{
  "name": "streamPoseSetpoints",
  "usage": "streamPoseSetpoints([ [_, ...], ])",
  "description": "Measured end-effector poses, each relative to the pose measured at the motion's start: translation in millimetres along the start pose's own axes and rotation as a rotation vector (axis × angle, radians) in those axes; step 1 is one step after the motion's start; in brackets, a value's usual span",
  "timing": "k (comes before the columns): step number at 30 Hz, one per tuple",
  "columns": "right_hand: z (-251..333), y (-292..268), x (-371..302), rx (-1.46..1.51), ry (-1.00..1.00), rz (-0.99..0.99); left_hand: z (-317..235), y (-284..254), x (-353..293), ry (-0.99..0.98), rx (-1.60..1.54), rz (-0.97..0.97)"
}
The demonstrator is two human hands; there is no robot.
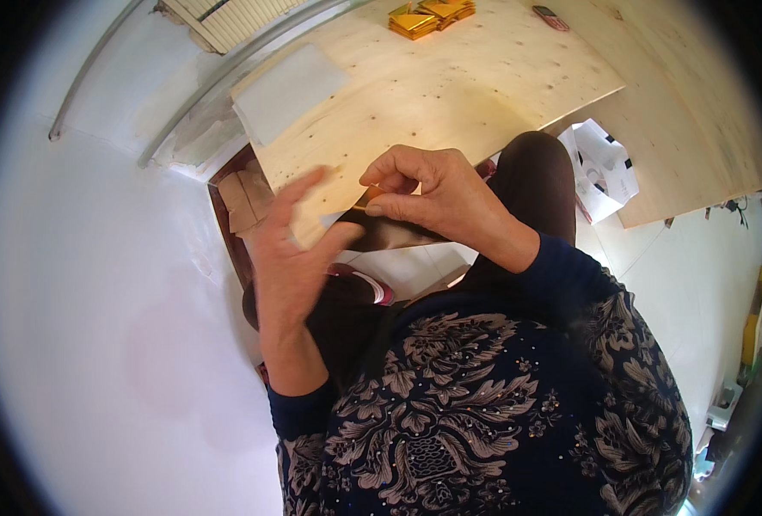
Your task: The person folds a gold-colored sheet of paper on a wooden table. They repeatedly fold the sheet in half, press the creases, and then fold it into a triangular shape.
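My right hand [437,193] is above the table's near edge, its thumb and fingers curled in a pinch. Between them shows a small orange-gold piece [371,195], perhaps folded foil paper; most of it is hidden by the fingers. To its left, my left hand [291,249] is raised with thumb and fingers spread apart and holds nothing I can see; its fingertips are smeared by motion. A pile of folded gold paper pieces [431,19] lies at the far side of the wooden table [415,95].
A pale grey sheet [291,93] covers the table's left part. A small red-and-dark handset [551,17] lies far right. Past my right knee stands a white bag [600,172]. Brown cardboard [245,199] sits below the table's left edge, beside the white wall [106,301].
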State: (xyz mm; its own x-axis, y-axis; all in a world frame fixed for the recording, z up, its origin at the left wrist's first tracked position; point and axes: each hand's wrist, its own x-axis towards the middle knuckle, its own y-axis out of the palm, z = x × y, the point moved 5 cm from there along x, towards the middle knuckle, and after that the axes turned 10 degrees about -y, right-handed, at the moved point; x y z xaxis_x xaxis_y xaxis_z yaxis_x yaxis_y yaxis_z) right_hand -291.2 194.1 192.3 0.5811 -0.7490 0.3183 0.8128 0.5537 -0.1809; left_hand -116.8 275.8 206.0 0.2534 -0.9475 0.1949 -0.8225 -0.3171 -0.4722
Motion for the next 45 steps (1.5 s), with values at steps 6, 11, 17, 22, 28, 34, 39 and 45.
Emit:
streamPoseSetpoints([
  [6,20,-12,-6,-0.136,-0.045,0.006,-3,33,12,-0.311,-0.574,0.271],
  [11,22,-17,-19,-0.196,-0.048,0.017,2,31,9,-0.282,-0.704,0.153],
  [17,20,-14,-18,-0.084,-0.104,-0.042,-2,21,11,-0.298,-0.733,0.090],
  [22,16,-13,-21,-0.052,-0.025,0.018,-7,17,8,-0.280,-0.706,0.070],
  [28,15,-9,-18,-0.029,-0.057,-0.007,-7,14,8,-0.286,-0.698,0.048],
  [34,21,-9,-17,-0.139,-0.144,-0.028,-7,14,7,-0.273,-0.667,0.044],
  [39,39,-5,-15,-0.483,-0.458,-0.118,-19,29,4,-0.235,-0.511,0.101],
  [45,30,-11,-17,-0.181,-0.249,-0.177,-10,31,-1,-0.220,-0.284,0.111],
])
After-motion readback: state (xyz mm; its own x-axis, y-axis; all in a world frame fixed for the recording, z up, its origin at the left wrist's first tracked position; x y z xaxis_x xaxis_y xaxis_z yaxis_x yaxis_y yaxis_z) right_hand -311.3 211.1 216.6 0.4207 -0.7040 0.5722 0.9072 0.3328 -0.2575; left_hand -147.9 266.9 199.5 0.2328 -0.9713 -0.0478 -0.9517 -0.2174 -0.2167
